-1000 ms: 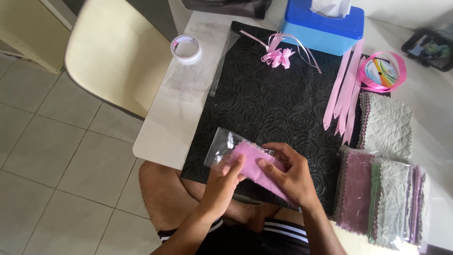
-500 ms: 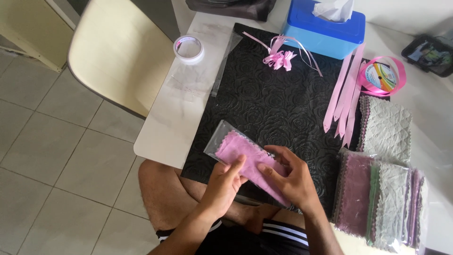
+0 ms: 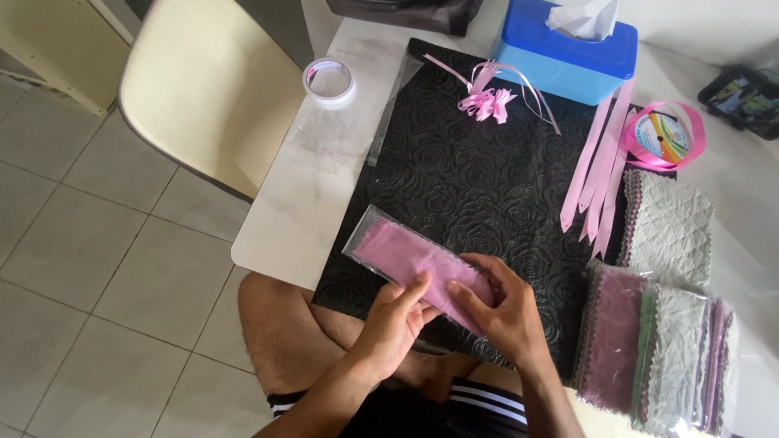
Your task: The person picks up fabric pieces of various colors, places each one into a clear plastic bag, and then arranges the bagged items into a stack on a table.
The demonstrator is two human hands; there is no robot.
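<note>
Left hand (image 3: 398,320): fingers curled against near end of pink cloth (image 3: 422,264), grip pinched on cloth and sleeve edge.
Right hand (image 3: 499,312): fingers closed over same near end from other side, grip clamped on clear sleeve (image 3: 377,239) with cloth inside.
Pink cloth: folded to a long strip, lying aslant on black embossed mat (image 3: 479,178), far end toward worktop's left edge, near end under both hands.
Clear sleeve: flat plastic bag around the strip; far end looks fully filled; near end hidden by fingers.
Progress (judgement): cloth mostly seated in sleeve; mouth at near end apparently not yet closed; no ribbon on this piece.
Finished stock: stack of bagged cloths (image 3: 657,357) at right of mat, purple, green and grey, scalloped edges, overlapping.
Unbagged stock: grey crinkled cloth (image 3: 673,227) just beyond stack; bagged or not, cannot tell.
Ribbon: cut pink strips (image 3: 596,174) on mat's right edge; pink bow (image 3: 487,101) at far side; ribbon spool (image 3: 665,138) just beside strips.
Tape roll (image 3: 329,81): on bare white worktop (image 3: 276,235), well apart from hands.
Spare clear sleeves (image 3: 357,122): empty, flat, between tape roll and mat.
Blue tissue box (image 3: 564,57): far edge, white tissue standing out of slot.
</note>
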